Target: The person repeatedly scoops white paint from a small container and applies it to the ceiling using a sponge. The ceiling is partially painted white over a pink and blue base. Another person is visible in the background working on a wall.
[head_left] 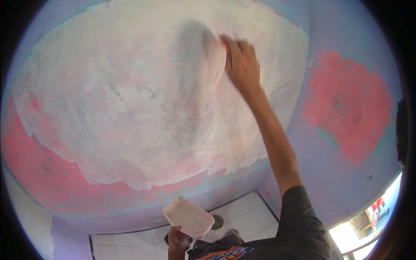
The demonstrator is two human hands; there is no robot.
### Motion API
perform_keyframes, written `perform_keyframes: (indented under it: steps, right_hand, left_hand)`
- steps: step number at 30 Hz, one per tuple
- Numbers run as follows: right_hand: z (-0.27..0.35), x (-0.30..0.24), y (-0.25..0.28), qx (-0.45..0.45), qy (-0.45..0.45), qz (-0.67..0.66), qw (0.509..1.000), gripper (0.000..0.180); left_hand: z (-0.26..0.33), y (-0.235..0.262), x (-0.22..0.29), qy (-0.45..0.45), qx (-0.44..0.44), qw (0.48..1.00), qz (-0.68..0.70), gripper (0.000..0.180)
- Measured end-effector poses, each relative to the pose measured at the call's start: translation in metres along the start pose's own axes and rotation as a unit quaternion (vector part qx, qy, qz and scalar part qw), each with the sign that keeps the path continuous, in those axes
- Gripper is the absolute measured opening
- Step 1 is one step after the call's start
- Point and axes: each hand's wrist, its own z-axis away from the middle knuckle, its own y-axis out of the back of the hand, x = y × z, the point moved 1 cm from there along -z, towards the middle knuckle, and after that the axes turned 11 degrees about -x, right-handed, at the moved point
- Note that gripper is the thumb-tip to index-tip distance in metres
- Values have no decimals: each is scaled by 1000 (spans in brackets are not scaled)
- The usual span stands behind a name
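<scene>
My right hand (244, 60) is raised high against the wall, arm stretched out. Its fingers are closed on a wide flat putty scraper (215, 58), which lies against the wall and is partly smeared by motion. Around it spreads a large whitish patch of wall putty (130, 95), with pink and grey showing through. Low at the bottom, my left hand (177, 238) grips the edge of a pale, rectangular tray (190, 219) with rounded corners, tilted and coated in whitish residue.
Pink and lilac wall paint (56, 182) borders the putty. The adjoining right wall has a pink patch (346, 108). On the white tiled floor (242, 216) stands a round container (218, 221) beside the tray. A bright opening (359, 232) lies at lower right.
</scene>
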Motion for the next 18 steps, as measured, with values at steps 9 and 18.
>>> perform_keyframes:
  steps: [9, 18]
  right_hand:
    - [167, -38, -70, -185, 82, -89, 975, 49]
    - [33, 40, -31, -51, 8, -71, 996, 35]
  left_hand:
    - [-9, -11, 3, 0, 8, 1000, 2, 77]
    - [-7, -17, 16, 1, 16, 1000, -16, 79]
